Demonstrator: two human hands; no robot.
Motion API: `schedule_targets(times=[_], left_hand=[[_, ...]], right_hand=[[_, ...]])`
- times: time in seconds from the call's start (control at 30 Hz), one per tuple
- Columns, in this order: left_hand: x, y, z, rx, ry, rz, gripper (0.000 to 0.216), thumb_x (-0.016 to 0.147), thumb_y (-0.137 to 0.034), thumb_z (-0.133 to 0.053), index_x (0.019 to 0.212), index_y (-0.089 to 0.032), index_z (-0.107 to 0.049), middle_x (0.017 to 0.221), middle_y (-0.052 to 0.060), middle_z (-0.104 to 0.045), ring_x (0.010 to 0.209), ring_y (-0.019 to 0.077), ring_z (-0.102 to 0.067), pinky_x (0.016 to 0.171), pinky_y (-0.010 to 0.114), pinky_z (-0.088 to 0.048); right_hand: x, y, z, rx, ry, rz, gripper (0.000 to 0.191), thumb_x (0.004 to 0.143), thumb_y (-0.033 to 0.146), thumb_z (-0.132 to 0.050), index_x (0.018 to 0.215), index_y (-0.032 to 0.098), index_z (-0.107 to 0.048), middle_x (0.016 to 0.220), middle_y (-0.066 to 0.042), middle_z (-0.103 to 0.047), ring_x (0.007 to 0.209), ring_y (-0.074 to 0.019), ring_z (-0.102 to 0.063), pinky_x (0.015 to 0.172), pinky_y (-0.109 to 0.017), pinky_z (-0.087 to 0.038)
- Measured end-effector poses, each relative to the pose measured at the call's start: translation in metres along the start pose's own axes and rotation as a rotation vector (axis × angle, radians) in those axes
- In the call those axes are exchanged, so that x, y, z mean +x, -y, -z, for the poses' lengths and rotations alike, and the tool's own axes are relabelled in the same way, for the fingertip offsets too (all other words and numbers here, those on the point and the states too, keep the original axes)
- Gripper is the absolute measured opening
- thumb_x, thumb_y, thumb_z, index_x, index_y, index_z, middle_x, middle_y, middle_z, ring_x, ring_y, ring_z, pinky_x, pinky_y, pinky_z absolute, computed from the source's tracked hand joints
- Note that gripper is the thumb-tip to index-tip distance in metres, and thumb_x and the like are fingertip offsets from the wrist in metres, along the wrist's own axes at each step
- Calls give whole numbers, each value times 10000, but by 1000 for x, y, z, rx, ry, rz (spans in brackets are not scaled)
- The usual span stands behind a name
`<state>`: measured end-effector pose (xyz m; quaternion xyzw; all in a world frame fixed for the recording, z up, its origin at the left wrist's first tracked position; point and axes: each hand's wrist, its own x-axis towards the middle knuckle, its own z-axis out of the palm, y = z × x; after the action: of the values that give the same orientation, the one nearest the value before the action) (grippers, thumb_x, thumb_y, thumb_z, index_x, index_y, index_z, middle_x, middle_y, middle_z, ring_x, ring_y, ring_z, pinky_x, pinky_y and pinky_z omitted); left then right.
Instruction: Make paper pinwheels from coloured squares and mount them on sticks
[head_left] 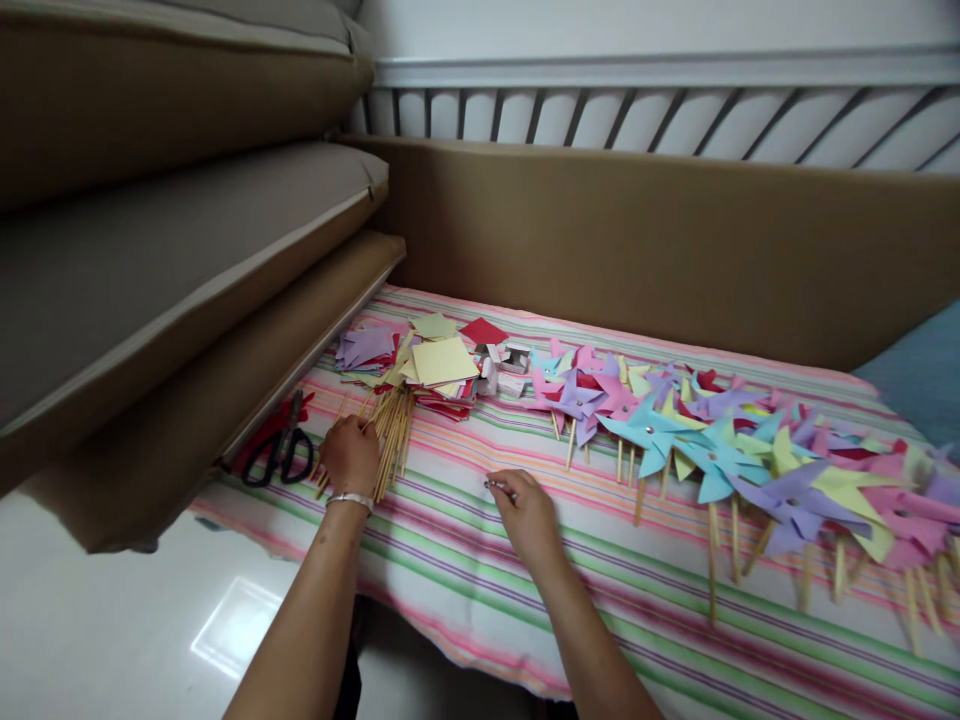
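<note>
My left hand (349, 452), with a silver bracelet on the wrist, is curled over a pile of thin wooden sticks (392, 428) on a striped cloth (465, 540). The fingers point down into the sticks; whether they grip one is hidden. My right hand (526, 510) rests on the cloth, pinching a small silvery pin-like thing (498, 487) between its fingertips. Behind the sticks lie stacked coloured paper squares (442, 362). A long row of finished paper pinwheels (720, 440) on sticks stretches to the right.
Black scissors (281, 450) lie at the cloth's left edge beside a red scrap. Small white boxes (504, 368) sit behind the paper. Brown cushions (150, 260) are stacked at left, a brown backrest (637, 240) behind, white glossy floor (112, 620) below left.
</note>
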<state>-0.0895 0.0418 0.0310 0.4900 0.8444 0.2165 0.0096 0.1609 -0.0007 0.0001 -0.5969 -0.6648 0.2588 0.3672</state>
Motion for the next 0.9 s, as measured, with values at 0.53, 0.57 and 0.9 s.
schedule_targets(times=[0.53, 0.57, 0.9], left_hand=[[-27, -11, 30, -298, 414, -3, 182, 769, -312, -445, 807, -198, -582, 645, 32, -677, 511, 164, -581, 466, 254, -369], [-31, -13, 27, -339, 489, -9, 169, 771, -298, -441, 808, -194, -569, 616, 26, -670, 472, 152, -567, 451, 248, -366], [-58, -28, 33, 53, 563, -216, 214, 764, -337, -477, 680, -187, -604, 766, 106, -701, 742, 247, -645, 555, 301, -370]], right_hand=[[4, 0, 6, 58, -112, -49, 203, 745, 159, -518, 849, 189, -690, 862, -55, -671, 796, -187, -634, 721, -307, -501], [3, 0, 8, 60, -118, -53, 208, 744, 163, -516, 851, 190, -692, 863, -55, -671, 787, -187, -635, 715, -308, -502], [3, 0, 10, 67, -109, -63, 217, 739, 166, -517, 852, 202, -698, 881, -56, -681, 798, -191, -627, 731, -320, -496]])
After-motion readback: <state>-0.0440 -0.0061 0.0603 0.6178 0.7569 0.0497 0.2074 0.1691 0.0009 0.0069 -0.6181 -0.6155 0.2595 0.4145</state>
